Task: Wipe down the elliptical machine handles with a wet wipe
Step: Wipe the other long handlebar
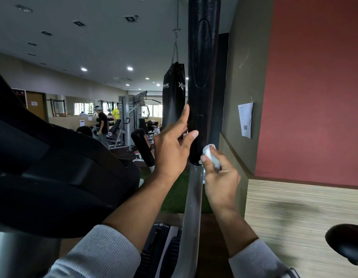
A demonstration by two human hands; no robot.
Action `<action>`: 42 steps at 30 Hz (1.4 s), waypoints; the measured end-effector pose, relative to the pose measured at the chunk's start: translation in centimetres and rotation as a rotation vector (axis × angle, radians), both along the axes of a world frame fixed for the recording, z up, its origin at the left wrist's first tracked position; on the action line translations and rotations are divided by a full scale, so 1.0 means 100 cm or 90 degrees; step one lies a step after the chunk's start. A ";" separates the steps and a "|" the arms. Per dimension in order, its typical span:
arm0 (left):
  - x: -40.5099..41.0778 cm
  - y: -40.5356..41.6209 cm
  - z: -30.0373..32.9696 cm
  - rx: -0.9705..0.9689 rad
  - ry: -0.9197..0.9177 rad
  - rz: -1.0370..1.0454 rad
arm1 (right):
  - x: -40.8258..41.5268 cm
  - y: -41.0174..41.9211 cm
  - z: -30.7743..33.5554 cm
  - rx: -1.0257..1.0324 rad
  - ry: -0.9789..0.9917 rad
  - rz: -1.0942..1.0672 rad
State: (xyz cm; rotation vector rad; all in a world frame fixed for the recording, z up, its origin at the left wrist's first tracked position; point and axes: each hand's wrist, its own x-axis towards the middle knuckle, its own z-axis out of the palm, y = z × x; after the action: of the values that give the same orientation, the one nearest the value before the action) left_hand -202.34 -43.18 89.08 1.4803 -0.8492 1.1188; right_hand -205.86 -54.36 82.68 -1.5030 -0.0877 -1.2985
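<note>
Right hand (221,177) pinches a balled white wipe (210,152) against the lower end of the black foam handle (203,77), just above the grey steel arm (192,207). Left hand (172,145), fingers loosely spread, steadies the handle's left side; its grip holds nothing closed. Beyond: second handle (143,147), console (53,167), hanging punching bag (173,97), paper notice (245,119) on the wall.

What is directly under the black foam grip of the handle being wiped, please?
Under the black foam grip a bare silver metal bar runs down. The right hand and its wet wipe cover part of the joint.
</note>
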 end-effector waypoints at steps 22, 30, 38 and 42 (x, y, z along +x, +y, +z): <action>0.000 -0.001 0.000 -0.003 0.014 -0.004 | -0.001 -0.018 -0.003 -0.322 0.010 -0.136; -0.002 0.001 -0.001 0.012 0.024 -0.003 | -0.005 -0.018 0.004 -0.219 0.007 -0.140; -0.003 0.001 0.001 0.006 0.048 -0.011 | -0.010 -0.017 0.016 -0.227 0.057 -0.114; -0.009 0.002 0.001 0.011 0.063 -0.015 | -0.013 -0.017 0.017 -0.214 0.071 -0.100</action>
State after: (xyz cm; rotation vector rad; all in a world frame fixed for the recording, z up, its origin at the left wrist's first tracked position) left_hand -203.20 -42.98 89.18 1.5229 -0.8076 1.0148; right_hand -207.19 -56.04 84.37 -1.8977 -0.1214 -1.3695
